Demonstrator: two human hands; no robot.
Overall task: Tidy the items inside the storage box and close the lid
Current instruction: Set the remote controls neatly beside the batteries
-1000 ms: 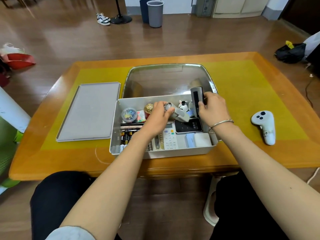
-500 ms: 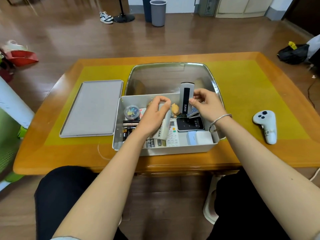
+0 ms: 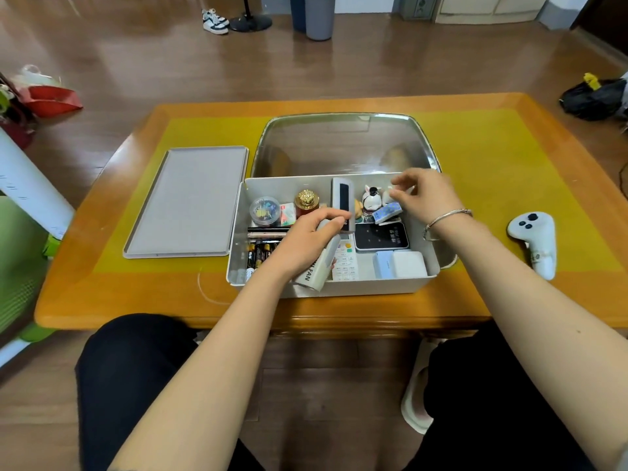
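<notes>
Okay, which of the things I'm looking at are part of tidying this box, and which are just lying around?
Part of the job:
storage box
lid
mini fan, gripped by the left hand
batteries
remote
right hand, above the figurines

Just lying about:
white controller
metal tray
bins
shoe

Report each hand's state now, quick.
Left hand: fingers curled round the handheld fan, holding it over the storage box.
Right hand: open, fingers loose, holding nothing.
</notes>
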